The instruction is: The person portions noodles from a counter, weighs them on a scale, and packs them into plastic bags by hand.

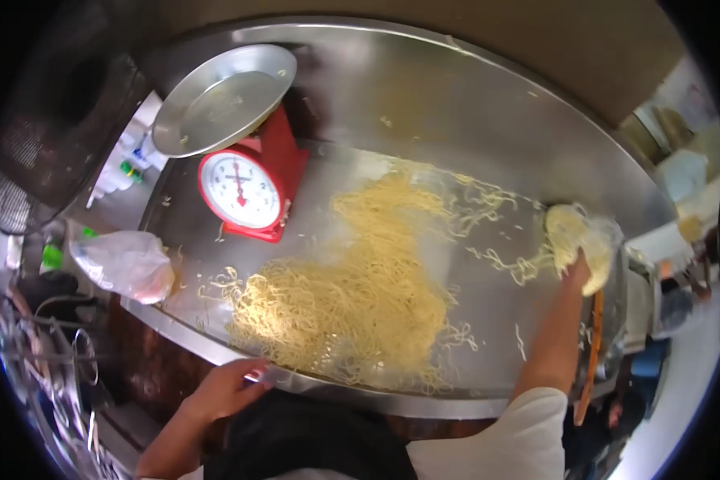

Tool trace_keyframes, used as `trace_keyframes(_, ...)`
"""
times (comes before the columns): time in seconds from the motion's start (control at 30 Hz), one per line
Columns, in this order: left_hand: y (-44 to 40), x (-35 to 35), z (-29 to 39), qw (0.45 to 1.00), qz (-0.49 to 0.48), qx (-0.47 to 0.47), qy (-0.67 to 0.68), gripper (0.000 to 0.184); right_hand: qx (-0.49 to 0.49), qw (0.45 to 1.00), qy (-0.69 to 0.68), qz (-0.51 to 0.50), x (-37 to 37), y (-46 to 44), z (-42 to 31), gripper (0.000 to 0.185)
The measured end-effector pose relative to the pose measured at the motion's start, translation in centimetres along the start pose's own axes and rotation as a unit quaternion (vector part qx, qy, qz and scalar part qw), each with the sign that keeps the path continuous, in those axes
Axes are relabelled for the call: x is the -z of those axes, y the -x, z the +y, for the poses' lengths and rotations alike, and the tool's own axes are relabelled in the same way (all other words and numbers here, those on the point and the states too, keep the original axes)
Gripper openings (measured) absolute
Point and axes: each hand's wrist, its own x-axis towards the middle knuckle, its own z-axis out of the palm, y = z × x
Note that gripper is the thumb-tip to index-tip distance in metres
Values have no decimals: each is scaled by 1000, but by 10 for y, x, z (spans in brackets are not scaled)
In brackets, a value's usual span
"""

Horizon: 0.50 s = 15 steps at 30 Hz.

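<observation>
A large heap of yellow noodles point(360, 288) lies spread over the middle of the metal tray table point(488, 344), with loose strands around it. At the right end, my right hand point(577, 270) reaches onto a clump of pale noodles point(570, 232) beside a clear plastic bag point(606, 240); its fingers are partly hidden there, and their grip is unclear. My left hand point(236, 387) is at the table's front edge, left of centre, its fingers apart and holding nothing.
A red dial scale point(284, 152) with a round metal pan point(228, 104) stands at the back left. Left of the heap lies a tied plastic bag point(124, 264). A wooden stick point(590, 360) lies at the right end. Part of a person point(628, 412) shows at the lower right.
</observation>
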Motion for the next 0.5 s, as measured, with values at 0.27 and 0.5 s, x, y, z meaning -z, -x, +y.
trace_keyframes(0.27,4,-13,2,989,16,108,-103,48,-42,990,-106,-81,13,-144,8,27)
trace_keyframes(0.5,4,-24,-7,992,44,47,-109,47,30,944,-204,-258,2,-173,-28,18)
